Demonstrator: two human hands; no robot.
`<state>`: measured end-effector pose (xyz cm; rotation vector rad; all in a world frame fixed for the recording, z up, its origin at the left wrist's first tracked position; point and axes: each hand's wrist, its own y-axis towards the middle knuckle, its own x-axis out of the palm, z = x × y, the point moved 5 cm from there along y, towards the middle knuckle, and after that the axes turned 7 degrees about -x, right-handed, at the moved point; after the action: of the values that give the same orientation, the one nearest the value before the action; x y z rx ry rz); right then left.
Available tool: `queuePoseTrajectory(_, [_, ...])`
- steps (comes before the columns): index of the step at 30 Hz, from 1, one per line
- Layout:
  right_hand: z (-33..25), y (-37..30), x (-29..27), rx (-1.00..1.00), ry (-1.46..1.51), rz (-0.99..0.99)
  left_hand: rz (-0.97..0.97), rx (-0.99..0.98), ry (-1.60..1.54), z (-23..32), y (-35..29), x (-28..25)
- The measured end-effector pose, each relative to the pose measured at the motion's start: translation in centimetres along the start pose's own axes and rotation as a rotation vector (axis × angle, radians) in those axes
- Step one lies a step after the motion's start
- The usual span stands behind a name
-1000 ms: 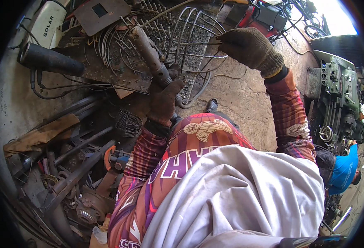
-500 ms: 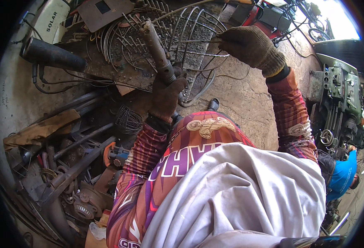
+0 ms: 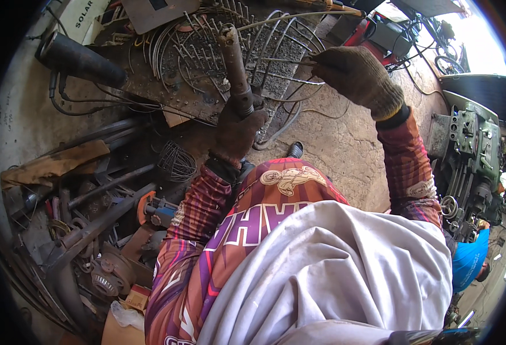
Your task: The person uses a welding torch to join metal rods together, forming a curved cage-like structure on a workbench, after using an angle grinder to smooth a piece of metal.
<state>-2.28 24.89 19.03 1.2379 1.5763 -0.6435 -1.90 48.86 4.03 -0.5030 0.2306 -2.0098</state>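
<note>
My gloved left hand point(image 3: 237, 129) is wrapped round a worn, tubular welding electrode holder point(image 3: 234, 60) with a ribbed lower part and a burnt tip pointing up and away. A long thin electrode point(image 3: 290, 17) runs from that tip to the right. My gloved right hand point(image 3: 356, 72) is closed, its fingertips pinching a thin metal rod point(image 3: 287, 61) at the right side of a frame of curved rods point(image 3: 270, 37). The frame rests on a dirty steel work table point(image 3: 198, 95) set with rows of upright pegs. The rod's right end is hidden by the glove.
A dark cylinder point(image 3: 83, 60) with cables lies left of the table. Scrap pipes point(image 3: 100, 230) and a wire coil point(image 3: 178, 161) fill the lower left. A red-and-black machine point(image 3: 379, 37) stands far right, a green lathe point(image 3: 474, 146) at right, near a person in blue point(image 3: 470, 259).
The whole view has shifted slightly. My left hand and the electrode holder sit a little farther right, with the holder more upright. My right hand keeps its pinch on the rod.
</note>
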Motion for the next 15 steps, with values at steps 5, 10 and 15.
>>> queuePoseTrajectory(5, [-1.7, -0.6, 0.1, 0.012, -0.057, 0.056, -0.017, -0.072, -0.035, 0.3, -0.2, 0.0])
queuePoseTrajectory(10, [-1.4, -1.0, 0.5, 0.08, 0.06, 0.077, 0.01, 0.186, 0.021, -0.2, 0.5, 0.1])
queuePoseTrajectory(15, [-0.8, -0.9, 0.6, 0.032, 0.037, 0.055, -0.021, 0.051, -0.024, -0.3, 0.5, 0.0])
